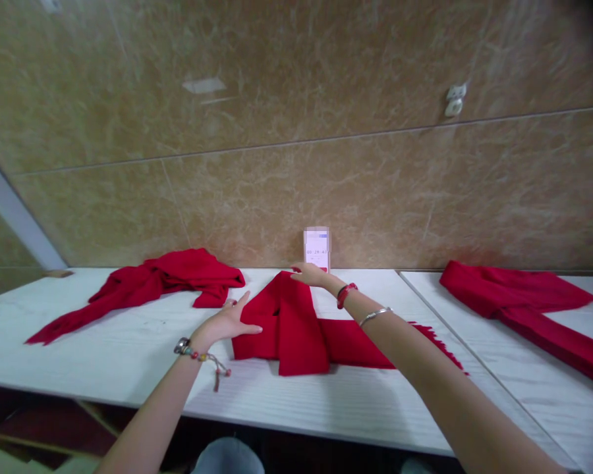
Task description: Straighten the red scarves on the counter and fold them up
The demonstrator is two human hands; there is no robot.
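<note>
A red scarf [304,336] lies folded across itself in the middle of the white table, its fringed end to the right beneath my right forearm. My left hand [232,322] rests at the scarf's left edge, thumb and fingers spread apart. At the top of the upright fold is my right hand [310,274], its fingertips pressed together at the red cloth's upper edge, in front of a phone. A small gap shows in the cloth between the slanted left part and the upright strip.
Crumpled red cloth [178,276] lies to the left, and another folded red scarf [514,296] to the right. A phone [317,245] with a running timer leans on the tiled wall. The white table [128,368] has a seam on the right. Below its front edge is a round grey object [230,457].
</note>
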